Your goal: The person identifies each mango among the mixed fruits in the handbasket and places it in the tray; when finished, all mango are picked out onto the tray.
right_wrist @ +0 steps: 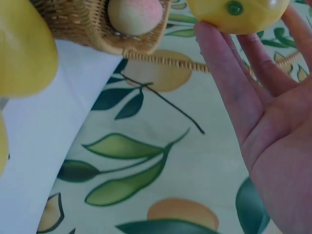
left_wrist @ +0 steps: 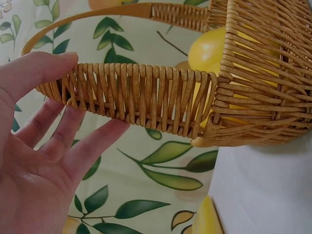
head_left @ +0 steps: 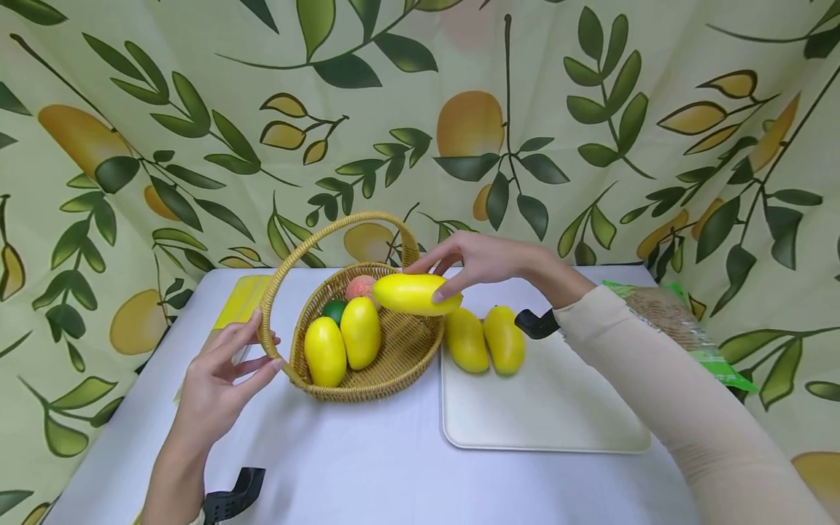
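Observation:
My left hand point(head_left: 213, 386) pinches the side of the handle point(left_wrist: 141, 95) of a wicker basket point(head_left: 400, 354), thumb on one face and fingertips on the other. Above the basket's right part, my right hand point(head_left: 482, 259) grips a yellow mango point(head_left: 403, 293) that lies sideways, its green stem end point(right_wrist: 235, 8) showing in the right wrist view. Inside the basket are two mangoes, one at the left point(head_left: 325, 351) and one beside it point(head_left: 360, 332), with a dark green fruit point(head_left: 334, 311) and a pinkish peach point(head_left: 359, 287) behind them.
Right of the basket is a white tray point(head_left: 558, 415) bearing two more mangoes point(head_left: 467, 341) near its left edge. A green-edged plastic package point(head_left: 682, 321) lies at the back right, partly behind my right arm. A yellow packet point(head_left: 243, 302) lies at the back left. A leaf-patterned cloth point(head_left: 394, 87) hangs behind.

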A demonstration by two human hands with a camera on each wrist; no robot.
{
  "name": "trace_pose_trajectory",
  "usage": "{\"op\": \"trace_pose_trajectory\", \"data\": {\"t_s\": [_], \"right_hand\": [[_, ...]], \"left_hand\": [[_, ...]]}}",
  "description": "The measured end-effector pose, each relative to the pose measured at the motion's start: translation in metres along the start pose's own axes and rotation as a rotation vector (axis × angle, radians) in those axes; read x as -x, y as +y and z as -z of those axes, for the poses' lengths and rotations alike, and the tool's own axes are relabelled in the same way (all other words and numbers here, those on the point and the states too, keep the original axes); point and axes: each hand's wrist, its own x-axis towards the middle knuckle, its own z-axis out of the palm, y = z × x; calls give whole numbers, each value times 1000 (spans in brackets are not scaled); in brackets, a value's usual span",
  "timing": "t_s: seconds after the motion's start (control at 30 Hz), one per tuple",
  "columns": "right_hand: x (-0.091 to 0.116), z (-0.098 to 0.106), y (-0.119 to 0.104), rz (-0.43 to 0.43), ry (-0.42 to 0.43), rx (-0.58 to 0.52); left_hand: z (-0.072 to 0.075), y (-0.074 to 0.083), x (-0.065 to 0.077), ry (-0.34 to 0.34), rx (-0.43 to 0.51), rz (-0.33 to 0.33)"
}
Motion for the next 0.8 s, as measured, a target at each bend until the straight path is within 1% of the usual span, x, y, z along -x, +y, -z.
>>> {"op": "trace_pose_trajectory", "data": {"t_s": [0.13, 0.23, 0.4, 0.5, 0.6, 0.7, 0.8], "right_hand": [[17, 5, 3, 16, 49, 9], [28, 6, 5, 4, 83, -4], [42, 5, 10, -7, 111, -29], [49, 4, 16, -11, 127, -27], [59, 3, 21, -44, 148, -39], [71, 3, 25, -81, 169, -55], [83, 3, 30, -123, 192, -67]], "left_hand": [[-2, 0, -1, -8, -10, 3], [-1, 0, 0, -7, -18, -6], [2, 1, 4, 11, -17, -17], [3, 0, 6, 19, -33, -7], [3, 0, 6, 22, -50, 9], [2, -1, 5, 22, -48, 29], [1, -2, 3, 20, -41, 36]]}}
